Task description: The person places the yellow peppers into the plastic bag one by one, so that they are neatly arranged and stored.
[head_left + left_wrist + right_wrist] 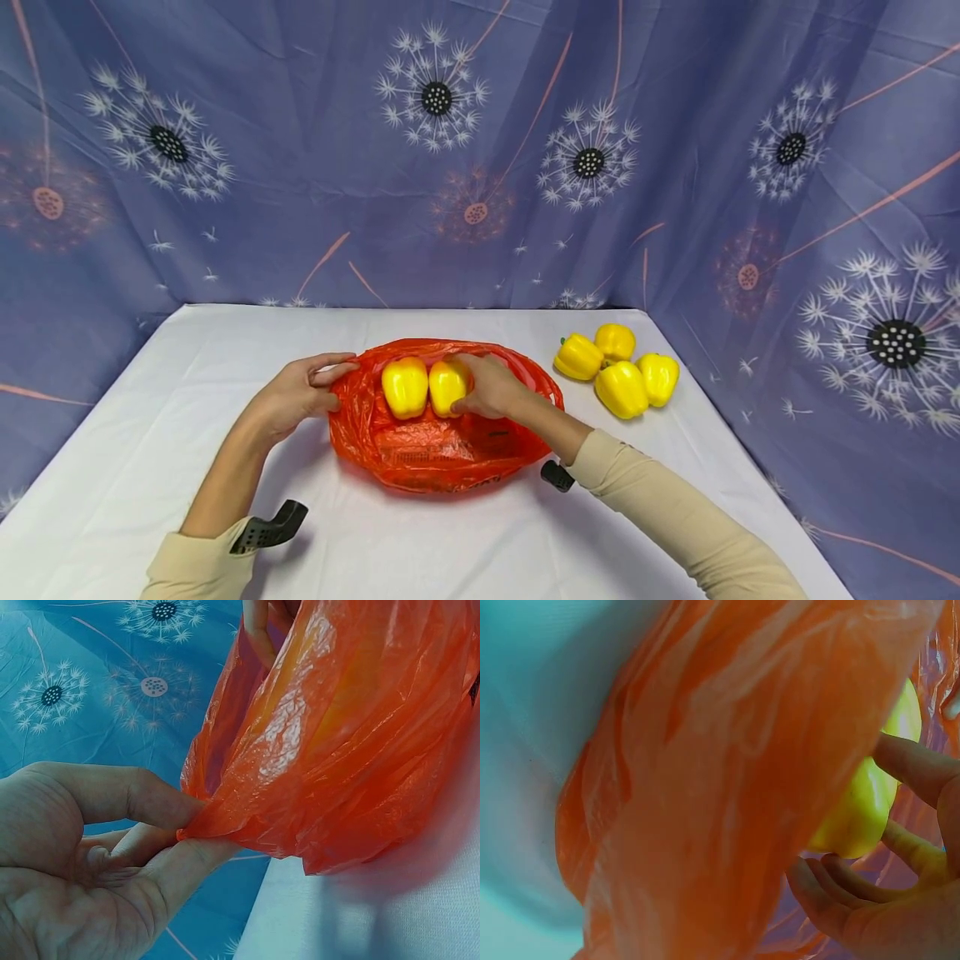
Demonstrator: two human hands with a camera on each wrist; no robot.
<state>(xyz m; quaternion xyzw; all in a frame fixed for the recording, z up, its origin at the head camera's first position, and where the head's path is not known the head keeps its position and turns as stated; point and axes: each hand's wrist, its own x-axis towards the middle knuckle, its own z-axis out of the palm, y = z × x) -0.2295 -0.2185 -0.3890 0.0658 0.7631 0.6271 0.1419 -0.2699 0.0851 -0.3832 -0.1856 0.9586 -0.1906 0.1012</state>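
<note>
A red plastic bag (450,450) lies on the table with its mouth spread upward. Two yellow bell peppers are inside it, side by side; the left one (405,388) stands free of both hands. My right hand (491,386) reaches into the bag and holds the right pepper (446,387) between thumb and fingers. In the right wrist view the bag's wall covers part of that pepper (862,810). At the bag's left rim, my left hand (298,396) pinches the plastic between thumb and fingers, plain in the left wrist view (112,855).
Several yellow bell peppers (622,389) sit clustered on the white table (360,550) to the right of the bag. A blue curtain with dandelion prints (322,167) hangs behind and along the sides. Black wrist mounts (270,527) stick out from the sleeves.
</note>
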